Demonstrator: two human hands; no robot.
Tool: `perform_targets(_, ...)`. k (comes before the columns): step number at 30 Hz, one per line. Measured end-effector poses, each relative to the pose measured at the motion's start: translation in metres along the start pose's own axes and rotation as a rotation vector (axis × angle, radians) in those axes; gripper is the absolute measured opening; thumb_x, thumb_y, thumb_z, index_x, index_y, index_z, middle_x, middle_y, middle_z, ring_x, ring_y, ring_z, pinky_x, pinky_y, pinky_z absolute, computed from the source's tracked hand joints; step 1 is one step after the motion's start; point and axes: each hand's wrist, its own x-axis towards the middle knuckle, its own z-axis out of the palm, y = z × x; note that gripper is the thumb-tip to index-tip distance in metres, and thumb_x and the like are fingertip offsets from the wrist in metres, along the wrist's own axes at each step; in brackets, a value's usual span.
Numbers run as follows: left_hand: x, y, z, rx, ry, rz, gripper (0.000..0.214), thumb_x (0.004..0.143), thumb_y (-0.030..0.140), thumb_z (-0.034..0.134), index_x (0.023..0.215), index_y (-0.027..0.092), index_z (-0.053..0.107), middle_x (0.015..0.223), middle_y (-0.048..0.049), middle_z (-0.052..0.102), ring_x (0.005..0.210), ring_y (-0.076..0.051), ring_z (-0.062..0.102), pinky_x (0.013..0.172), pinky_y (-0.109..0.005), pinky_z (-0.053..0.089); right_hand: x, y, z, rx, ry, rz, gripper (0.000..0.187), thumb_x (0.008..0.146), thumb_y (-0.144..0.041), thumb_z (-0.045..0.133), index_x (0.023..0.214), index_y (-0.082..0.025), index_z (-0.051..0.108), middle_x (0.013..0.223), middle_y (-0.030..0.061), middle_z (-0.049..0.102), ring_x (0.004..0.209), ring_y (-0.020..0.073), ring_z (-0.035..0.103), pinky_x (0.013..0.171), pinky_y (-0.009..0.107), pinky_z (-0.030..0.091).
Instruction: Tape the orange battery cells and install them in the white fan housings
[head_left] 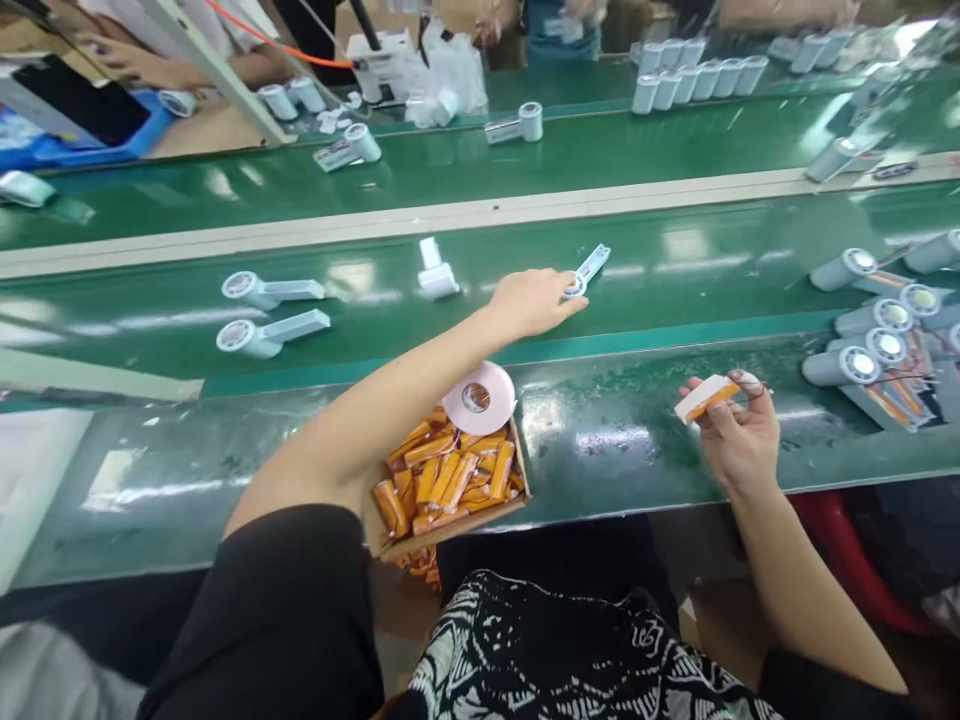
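Note:
My left hand (pixel 534 300) reaches out over the green conveyor belt (pixel 675 290), and its fingertips pinch the round end of a small white fan part (pixel 589 270) lying there. My right hand (pixel 733 430) hovers over the near green ledge, its fingers closed on an orange battery cell with a white strip (pixel 709 396). A cardboard box (pixel 517 470) full of orange battery cells (pixel 442 478) sits at the ledge's edge below my left forearm, with a roll of white tape (pixel 480 398) resting on it.
White fan bodies lie on the belt at the left (pixel 270 290) (pixel 270 335), and a small white part (pixel 437 272) near the middle. Several cylindrical fan heads (pixel 870 345) cluster at the right. A second belt beyond carries more parts (pixel 517 125). Other people's arms show at the far side.

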Motion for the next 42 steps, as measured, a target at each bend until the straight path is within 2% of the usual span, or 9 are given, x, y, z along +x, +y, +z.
perform_targets(3,0.063,0.031,0.009,0.218,-0.116,-0.017,0.059,0.109,0.054,0.052,0.146,0.011,0.069,0.135,-0.0270,0.072,0.125,-0.043,0.068,0.101,-0.050,0.052,0.021,-0.014,0.016,-0.045,-0.042,-0.079,0.054,0.075,-0.047,0.100,0.114,-0.033,0.065,0.104,0.0045,0.087,0.094,0.0296,0.086,0.083,0.046,0.073)
perform_targets(6,0.090,0.037,0.015,0.286,-0.228,0.026,0.040,0.102,0.031,0.065,0.133,0.010,0.078,0.129,-0.0276,0.075,0.121,-0.041,0.071,0.100,-0.046,0.053,0.035,-0.025,0.023,-0.126,-0.087,-0.133,0.047,0.078,-0.046,0.098,0.112,-0.032,0.068,0.102,0.0050,0.087,0.093,0.0297,0.086,0.081,0.045,0.073)
perform_targets(10,0.091,0.015,0.014,0.282,-0.352,0.098,0.036,0.085,0.016,0.075,0.120,0.015,0.084,0.117,-0.0212,0.080,0.115,-0.038,0.073,0.097,-0.041,0.056,0.070,-0.032,0.038,-0.234,-0.089,-0.250,0.042,0.074,-0.040,0.099,0.107,-0.029,0.075,0.094,0.0019,0.086,0.095,0.0291,0.085,0.085,0.044,0.073)
perform_targets(18,0.094,0.001,-0.001,0.201,-0.338,0.200,0.032,0.099,0.034,0.060,0.121,0.027,0.081,0.119,-0.0054,0.082,0.110,-0.025,0.073,0.091,-0.030,0.051,0.173,0.004,0.104,-0.460,-0.417,-0.432,0.014,0.084,-0.034,0.085,0.092,-0.025,0.079,0.082,-0.0039,0.081,0.073,0.0185,0.078,0.082,0.037,0.068)
perform_targets(25,0.099,0.006,0.011,0.137,-0.250,0.177,0.034,0.102,0.026,0.052,0.123,0.020,0.078,0.112,-0.0130,0.081,0.102,-0.028,0.075,0.080,-0.032,0.049,0.187,0.017,0.093,-1.076,-0.492,-0.523,0.015,0.094,-0.036,0.076,0.090,-0.022,0.080,0.086,0.0026,0.083,0.071,0.0188,0.073,0.072,0.030,0.055)
perform_targets(33,0.121,0.011,0.032,-0.094,-0.154,0.082,0.031,0.096,0.016,0.056,0.119,0.017,0.077,0.115,-0.0125,0.080,0.111,-0.028,0.074,0.090,-0.032,0.050,0.183,-0.001,0.137,-1.833,-0.823,-0.364,0.047,0.109,-0.057,0.050,0.138,-0.030,0.077,0.113,0.0134,0.083,0.096,0.0311,0.076,0.080,0.037,0.051)
perform_targets(37,0.072,-0.012,0.013,-0.215,0.043,0.142,0.037,0.099,0.020,0.061,0.136,0.016,0.066,0.129,-0.0142,0.076,0.121,-0.028,0.070,0.101,-0.035,0.051,0.197,-0.001,0.140,-1.809,-0.982,-0.422,0.048,0.111,-0.049,0.044,0.133,-0.026,0.080,0.118,0.0135,0.082,0.111,0.0325,0.073,0.094,0.043,0.054)
perform_targets(40,-0.026,-0.047,-0.011,-0.181,0.297,0.360,0.026,0.105,0.026,0.055,0.126,0.019,0.069,0.124,-0.0103,0.075,0.117,-0.026,0.069,0.105,-0.040,0.051,0.208,0.005,0.131,-1.651,-1.017,-0.522,0.045,0.109,-0.039,0.045,0.125,-0.022,0.083,0.129,0.0141,0.079,0.119,0.0330,0.070,0.102,0.046,0.054)
perform_targets(42,-0.102,-0.069,-0.021,-0.106,0.338,0.482,0.023,0.105,0.024,0.051,0.114,0.020,0.072,0.112,-0.0075,0.077,0.105,-0.024,0.069,0.097,-0.039,0.054,0.207,0.009,0.123,-1.587,-0.918,-0.514,0.042,0.107,-0.039,0.049,0.120,-0.022,0.084,0.131,0.0139,0.079,0.118,0.0347,0.071,0.101,0.049,0.056)
